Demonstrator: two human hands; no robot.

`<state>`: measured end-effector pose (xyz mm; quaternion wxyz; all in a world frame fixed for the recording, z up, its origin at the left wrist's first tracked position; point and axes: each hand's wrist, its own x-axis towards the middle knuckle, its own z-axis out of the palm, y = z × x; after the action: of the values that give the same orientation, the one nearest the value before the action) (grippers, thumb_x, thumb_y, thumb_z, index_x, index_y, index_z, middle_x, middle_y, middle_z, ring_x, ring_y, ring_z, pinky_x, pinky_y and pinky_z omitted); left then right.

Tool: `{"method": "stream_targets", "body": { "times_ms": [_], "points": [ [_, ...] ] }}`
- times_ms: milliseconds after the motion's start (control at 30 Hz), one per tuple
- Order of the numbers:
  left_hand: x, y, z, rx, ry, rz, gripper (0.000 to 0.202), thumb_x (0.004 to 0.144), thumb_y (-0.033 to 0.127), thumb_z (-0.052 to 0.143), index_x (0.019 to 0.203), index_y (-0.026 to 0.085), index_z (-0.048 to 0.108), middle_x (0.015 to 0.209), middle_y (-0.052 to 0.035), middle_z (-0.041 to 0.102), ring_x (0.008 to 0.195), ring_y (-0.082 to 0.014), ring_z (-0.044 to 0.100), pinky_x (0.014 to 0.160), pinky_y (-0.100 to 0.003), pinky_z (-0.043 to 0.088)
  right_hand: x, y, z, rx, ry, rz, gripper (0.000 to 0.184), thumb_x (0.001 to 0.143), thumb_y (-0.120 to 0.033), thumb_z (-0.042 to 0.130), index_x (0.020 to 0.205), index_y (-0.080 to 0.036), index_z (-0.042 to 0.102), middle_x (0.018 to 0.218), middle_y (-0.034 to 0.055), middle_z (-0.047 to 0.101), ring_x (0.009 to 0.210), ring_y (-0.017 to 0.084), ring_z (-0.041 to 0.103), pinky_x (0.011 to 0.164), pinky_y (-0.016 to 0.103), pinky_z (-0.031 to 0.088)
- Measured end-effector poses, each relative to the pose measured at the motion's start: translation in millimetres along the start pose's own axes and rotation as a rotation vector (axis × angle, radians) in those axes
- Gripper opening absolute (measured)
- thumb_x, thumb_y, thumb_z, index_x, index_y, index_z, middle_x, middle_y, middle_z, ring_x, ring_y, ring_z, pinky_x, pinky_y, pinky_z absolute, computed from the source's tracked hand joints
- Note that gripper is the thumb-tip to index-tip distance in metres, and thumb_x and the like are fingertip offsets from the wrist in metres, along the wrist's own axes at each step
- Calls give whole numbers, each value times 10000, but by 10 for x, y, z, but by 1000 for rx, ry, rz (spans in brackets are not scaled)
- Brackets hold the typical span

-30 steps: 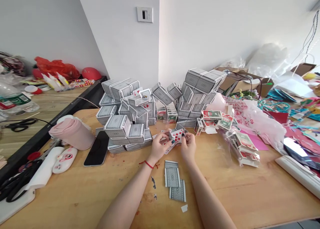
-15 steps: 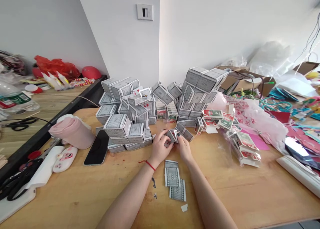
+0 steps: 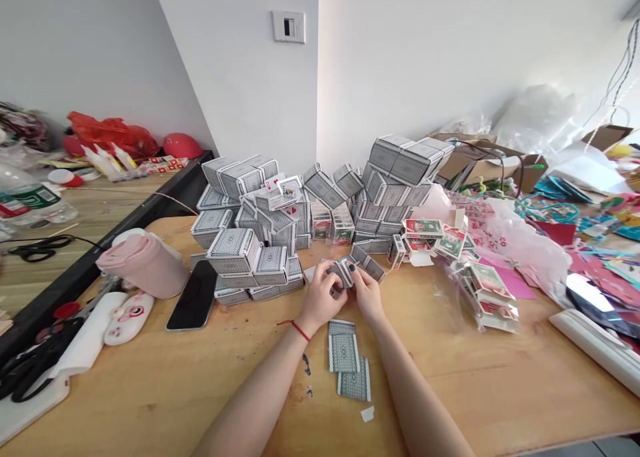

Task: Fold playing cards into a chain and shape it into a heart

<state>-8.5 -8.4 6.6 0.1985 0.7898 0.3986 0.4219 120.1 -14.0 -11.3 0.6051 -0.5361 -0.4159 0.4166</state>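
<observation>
Between my two hands are small grey-backed playing cards [image 3: 344,270], held just above the table; their exact fold is partly hidden by my fingers. My left hand [image 3: 323,296], with a red string at the wrist, is closed on the cards from the left. From the right, my right hand [image 3: 366,290] pinches the same cards. Just behind them rests a grey card piece [image 3: 369,262]. Nearer me, between my forearms, several face-down cards [image 3: 344,354] lie with folded edges, and a white paper scrap [image 3: 367,414] lies below them.
Stacked card boxes [image 3: 233,250] rise at the left, with another stack [image 3: 393,184] at the right. Opened red-and-green card packs [image 3: 487,290] lie to the right. A phone [image 3: 193,297], pink roll [image 3: 145,264] and scissors [image 3: 43,357] are on the left.
The cards in my hands have turned so that their grey backs show more and the red mark is covered. My right fingers have shifted slightly over them.
</observation>
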Motion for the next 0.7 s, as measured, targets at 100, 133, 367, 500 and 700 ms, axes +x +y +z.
{"method": "stream_targets", "body": {
  "times_ms": [100, 133, 367, 500, 700],
  "points": [
    [4, -4, -3, 10, -7, -33, 100, 659, 102, 544, 668, 168, 469, 1128, -73, 428, 674, -95, 516, 677, -282, 463, -13, -31, 7, -22, -19, -26, 411, 728, -442, 556, 1038, -182, 634, 1100, 61, 624, 1040, 251, 544, 931, 399, 379],
    [5, -4, -5, 14, -10, -41, 99, 662, 105, 540, 663, 168, 464, 1131, -73, 427, 661, -91, 513, 668, -280, 462, -18, -42, 10, -28, -17, -36, 407, 727, -432, 561, 1044, -186, 630, 1108, 66, 620, 1045, 249, 541, 930, 399, 380],
    [9, 15, -3, 34, -27, -57, 115, 648, 93, 529, 635, 169, 443, 1130, -69, 429, 674, -96, 513, 674, -275, 450, -47, -67, 37, -41, 10, -36, 409, 720, -405, 578, 1060, -179, 604, 1130, 83, 599, 1062, 241, 523, 927, 393, 383],
    [10, 32, -8, 26, -39, -65, 121, 643, 96, 524, 627, 169, 430, 1124, -58, 442, 635, -80, 492, 641, -259, 443, -60, -39, 51, 53, -28, 20, 415, 703, -395, 597, 1067, -195, 595, 1143, 66, 588, 1070, 231, 513, 939, 379, 375],
    [-5, 42, -25, 47, -55, -32, 132, 613, 97, 542, 618, 173, 434, 1117, -63, 470, 653, -99, 497, 635, -265, 441, -74, -51, 69, 314, -93, 188, 445, 657, -364, 644, 1071, -213, 579, 1070, 49, 621, 970, 224, 567, 828, 354, 453]
  ]
}}
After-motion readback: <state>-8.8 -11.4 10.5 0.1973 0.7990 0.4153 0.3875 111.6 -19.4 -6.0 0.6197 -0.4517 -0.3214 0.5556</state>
